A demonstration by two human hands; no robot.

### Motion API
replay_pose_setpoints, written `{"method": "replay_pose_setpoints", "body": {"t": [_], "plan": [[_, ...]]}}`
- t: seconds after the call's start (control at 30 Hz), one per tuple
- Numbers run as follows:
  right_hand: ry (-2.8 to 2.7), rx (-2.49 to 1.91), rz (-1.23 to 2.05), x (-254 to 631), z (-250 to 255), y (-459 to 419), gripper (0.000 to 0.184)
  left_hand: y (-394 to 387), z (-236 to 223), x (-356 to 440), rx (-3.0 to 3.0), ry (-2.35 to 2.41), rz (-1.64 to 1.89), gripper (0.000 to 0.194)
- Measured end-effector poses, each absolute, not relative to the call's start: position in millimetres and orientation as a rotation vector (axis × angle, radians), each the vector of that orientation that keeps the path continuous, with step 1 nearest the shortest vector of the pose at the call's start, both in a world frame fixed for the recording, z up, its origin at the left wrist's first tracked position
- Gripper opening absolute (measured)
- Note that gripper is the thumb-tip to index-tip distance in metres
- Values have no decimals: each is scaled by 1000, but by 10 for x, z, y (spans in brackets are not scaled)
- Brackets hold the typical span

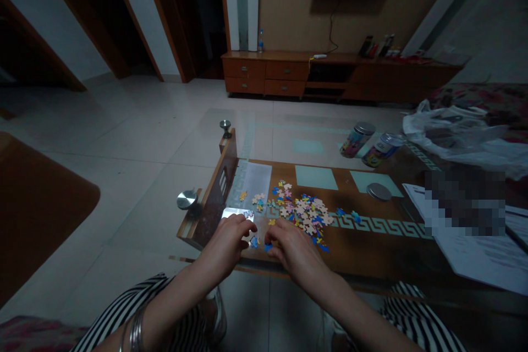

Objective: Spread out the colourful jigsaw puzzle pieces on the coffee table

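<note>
A heap of small coloured jigsaw pieces [303, 212] lies on the glass-topped wooden table [371, 242]. My left hand [226, 242] rests near the table's front left edge, fingers curled over a piece beside a small assembled patch [237, 213]. My right hand [291, 245] is close beside it, fingers bent and pinched together at a blue piece [268, 246]. A loose blue piece [253, 241] lies between the two hands. What each hand grips is too small to make out.
Two round puzzle tins [357, 139] [381, 148] lie on their sides at the far end, a lid [378, 191] nearer. Papers [474, 247] and a white plastic bag [454, 132] fill the right side. A wooden TV cabinet [330, 74] stands at the wall.
</note>
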State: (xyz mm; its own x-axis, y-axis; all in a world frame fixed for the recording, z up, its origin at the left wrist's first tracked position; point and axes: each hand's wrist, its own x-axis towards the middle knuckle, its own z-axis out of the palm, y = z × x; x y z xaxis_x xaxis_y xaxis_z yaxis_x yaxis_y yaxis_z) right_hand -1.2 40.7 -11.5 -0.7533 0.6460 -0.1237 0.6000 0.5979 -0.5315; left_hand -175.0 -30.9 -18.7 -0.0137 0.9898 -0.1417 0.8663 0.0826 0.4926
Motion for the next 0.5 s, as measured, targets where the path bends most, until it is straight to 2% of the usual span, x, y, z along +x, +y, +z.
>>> {"method": "replay_pose_setpoints", "body": {"t": [0.3, 0.5], "plan": [[-2761, -1075, 804, -28, -111, 402, 17, -316, -164, -1697, 1859, 1908, 359, 17], [-2752, -1076, 783, -31, -121, 394, 15, -308, -156, -1704, 1859, 1876, 367, 26]]}}
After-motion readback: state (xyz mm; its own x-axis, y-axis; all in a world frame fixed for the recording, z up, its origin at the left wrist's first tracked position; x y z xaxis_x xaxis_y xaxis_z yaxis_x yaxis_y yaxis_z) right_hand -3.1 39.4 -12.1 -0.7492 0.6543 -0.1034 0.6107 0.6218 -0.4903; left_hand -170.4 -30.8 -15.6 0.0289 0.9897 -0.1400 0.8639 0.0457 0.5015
